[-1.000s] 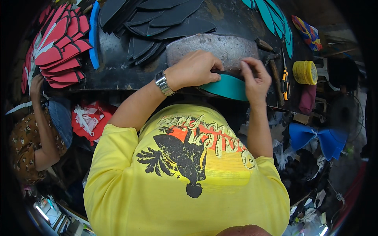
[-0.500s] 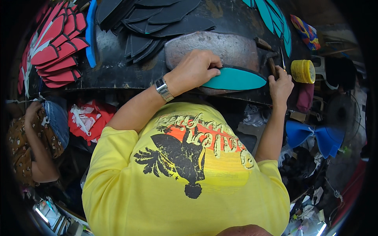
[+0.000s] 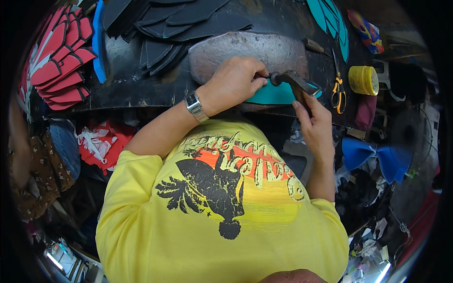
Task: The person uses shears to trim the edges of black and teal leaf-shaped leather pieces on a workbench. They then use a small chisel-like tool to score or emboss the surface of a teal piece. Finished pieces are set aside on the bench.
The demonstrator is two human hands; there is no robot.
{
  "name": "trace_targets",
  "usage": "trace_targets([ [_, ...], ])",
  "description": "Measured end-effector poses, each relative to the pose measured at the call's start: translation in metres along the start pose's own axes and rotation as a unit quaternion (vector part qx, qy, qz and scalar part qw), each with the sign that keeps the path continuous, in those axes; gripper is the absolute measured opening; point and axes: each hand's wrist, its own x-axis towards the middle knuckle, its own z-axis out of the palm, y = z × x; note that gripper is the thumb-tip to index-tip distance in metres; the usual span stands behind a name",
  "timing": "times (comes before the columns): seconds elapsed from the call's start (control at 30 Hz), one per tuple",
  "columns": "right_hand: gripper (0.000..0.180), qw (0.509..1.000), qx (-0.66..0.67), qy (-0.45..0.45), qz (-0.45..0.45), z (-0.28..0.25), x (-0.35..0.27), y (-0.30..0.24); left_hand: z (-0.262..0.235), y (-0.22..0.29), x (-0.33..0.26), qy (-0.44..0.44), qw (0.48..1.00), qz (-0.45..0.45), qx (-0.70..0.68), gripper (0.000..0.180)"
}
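Observation:
My left hand [image 3: 231, 85], with a metal watch on its wrist, presses down on a teal shoe-sole cutout [image 3: 276, 95]. The cutout lies on the front edge of a grey stone slab [image 3: 245, 47] on a black workbench [image 3: 127, 89]. My right hand [image 3: 315, 123] grips the handle of a dark metal hammer [image 3: 290, 79]. The hammer's head hovers just over the teal sole, right next to my left fingers. My yellow printed shirt fills the lower part of the view.
Black sole cutouts [image 3: 165, 19] are stacked behind the slab, red ones [image 3: 61, 56] and a blue one [image 3: 97, 42] at left, teal ones [image 3: 330, 19] at upper right. Orange-handled scissors [image 3: 337, 88], a yellow round tin [image 3: 363, 80], blue foam pieces [image 3: 377, 155]. Another person [image 3: 28, 160] sits at left.
My right hand reached to the bench's right side, took up the hammer and brought it over the teal sole. My left hand stayed on the sole.

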Motion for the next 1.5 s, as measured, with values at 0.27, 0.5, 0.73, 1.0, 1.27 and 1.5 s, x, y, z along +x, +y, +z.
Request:
trace_targets([
  [0.27,0.036,0.999,0.037,-0.004,0.036,0.009,-0.01,-0.001,-0.004,-0.005,-0.003,-0.011,0.996,0.071,0.057,0.017],
  [0.5,0.037,0.992,0.106,0.031,0.06,0.007,-0.008,0.007,0.004,-0.01,-0.013,0.041,0.981,0.174,0.08,0.015],
  [0.73,0.033,0.995,0.089,0.047,0.017,0.009,-0.008,-0.004,0.004,-0.009,-0.015,0.04,0.975,0.192,0.102,0.015],
  [1.0,0.038,0.998,0.056,0.024,0.01,0.01,-0.008,-0.007,0.003,-0.01,-0.016,0.036,0.975,0.195,0.1,0.017],
  [1.27,0.036,0.991,0.123,0.059,0.013,0.019,-0.013,-0.01,0.004,-0.01,-0.017,0.044,0.975,0.193,0.1,0.017],
  [1.5,0.038,0.985,0.15,0.079,0.028,0.012,-0.02,-0.013,0.005,-0.012,-0.016,0.042,0.979,0.181,0.082,0.014],
])
